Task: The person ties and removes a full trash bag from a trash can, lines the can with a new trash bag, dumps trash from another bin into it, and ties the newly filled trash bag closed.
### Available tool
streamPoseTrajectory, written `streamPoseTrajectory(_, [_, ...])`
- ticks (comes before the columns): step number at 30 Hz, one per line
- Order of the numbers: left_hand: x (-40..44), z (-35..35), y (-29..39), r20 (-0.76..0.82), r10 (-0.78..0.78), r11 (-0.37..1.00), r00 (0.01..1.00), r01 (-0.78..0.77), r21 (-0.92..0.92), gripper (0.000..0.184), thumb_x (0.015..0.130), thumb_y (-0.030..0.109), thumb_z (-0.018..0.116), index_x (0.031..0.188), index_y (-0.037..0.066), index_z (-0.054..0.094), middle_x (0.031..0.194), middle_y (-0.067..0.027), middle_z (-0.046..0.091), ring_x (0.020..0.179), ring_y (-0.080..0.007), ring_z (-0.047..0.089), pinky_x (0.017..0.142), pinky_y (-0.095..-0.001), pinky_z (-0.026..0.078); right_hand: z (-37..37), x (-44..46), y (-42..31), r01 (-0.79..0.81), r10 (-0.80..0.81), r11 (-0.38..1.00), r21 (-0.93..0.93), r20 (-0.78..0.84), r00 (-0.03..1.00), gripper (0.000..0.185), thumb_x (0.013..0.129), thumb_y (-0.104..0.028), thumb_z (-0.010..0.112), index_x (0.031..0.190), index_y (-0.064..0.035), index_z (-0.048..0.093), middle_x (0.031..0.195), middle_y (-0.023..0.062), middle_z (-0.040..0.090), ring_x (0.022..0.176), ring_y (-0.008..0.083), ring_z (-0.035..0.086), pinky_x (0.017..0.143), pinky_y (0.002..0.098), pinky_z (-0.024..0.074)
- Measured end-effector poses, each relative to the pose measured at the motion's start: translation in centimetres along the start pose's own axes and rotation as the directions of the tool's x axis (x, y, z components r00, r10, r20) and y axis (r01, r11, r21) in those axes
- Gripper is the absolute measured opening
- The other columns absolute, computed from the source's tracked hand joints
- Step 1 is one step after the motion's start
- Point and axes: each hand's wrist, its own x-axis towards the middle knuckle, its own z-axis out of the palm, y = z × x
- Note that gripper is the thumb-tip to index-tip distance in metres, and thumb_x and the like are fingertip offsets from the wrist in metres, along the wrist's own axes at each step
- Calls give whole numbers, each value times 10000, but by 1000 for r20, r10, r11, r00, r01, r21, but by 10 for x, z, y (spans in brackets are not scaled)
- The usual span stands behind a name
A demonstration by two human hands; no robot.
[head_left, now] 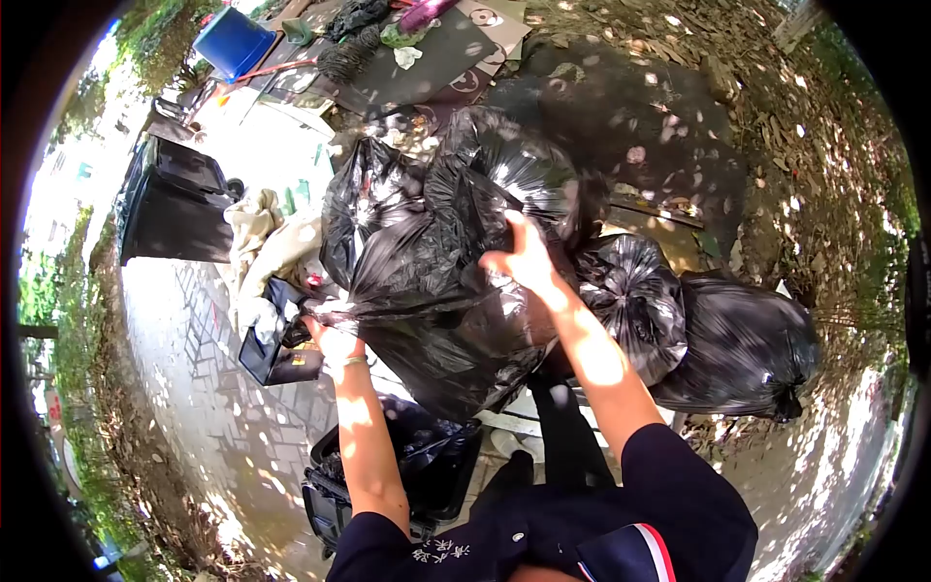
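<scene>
A large black garbage bag (436,349) bulges in front of me, its plastic stretched and creased. My left hand (336,339) is closed around a gathered edge at the bag's left side. Over the right part of it, my right hand (529,260) has thumb and fingers spread, and I cannot tell whether the fingertips touch the plastic. Behind stand two more full black bags, one at the left (373,184) and a bigger one (509,160). To the right of my right forearm are a tied bag (635,301) and a longer filled bag (747,339).
An open black bin (456,490) lined with a bag stands by my legs. Further left are a small black container (281,367), pale cloth (281,247) and a large black bin (179,218). A blue bucket (233,44) lies at the back. Leaf litter covers the right side.
</scene>
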Motion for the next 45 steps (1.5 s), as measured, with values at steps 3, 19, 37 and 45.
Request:
streamPoseTrajectory(3, [-1,7,9,369,-22,944,929,141,-299,455,852,443,263,888,55,498,855,-102,535,796,-236,497,736,-404,408,15,-6,3,68,59,911,-406,292,954,426,664,-179,597,1050,-45,474,971,143,498,925,293,469,772,334,392])
streamPoseTrajectory(19, [-13,29,24,-178,-183,870,967,75,-487,633,771,601,231,665,13,438,747,-139,511,631,-224,508,592,-329,479,-170,2,39,296,596,233,926,-376,710,428,820,-324,439,1179,-128,313,1308,101,218,1175,269,271,894,355,329])
streamPoseTrajectory(37, [-17,-5,45,-337,-248,808,908,2,-589,151,785,96,362,669,74,457,599,11,456,450,-96,394,482,-239,402,-114,38,122,93,855,243,966,-259,449,243,816,-216,330,670,-50,429,573,48,442,491,200,445,547,357,445])
streamPoseTrajectory(45, [-41,132,-26,179,-412,778,893,242,580,361,807,306,312,506,111,356,515,-118,482,375,-143,366,338,-227,261,-35,33,-7,81,-75,987,-139,51,996,182,811,-186,369,709,-55,443,524,-24,363,449,116,354,437,244,304])
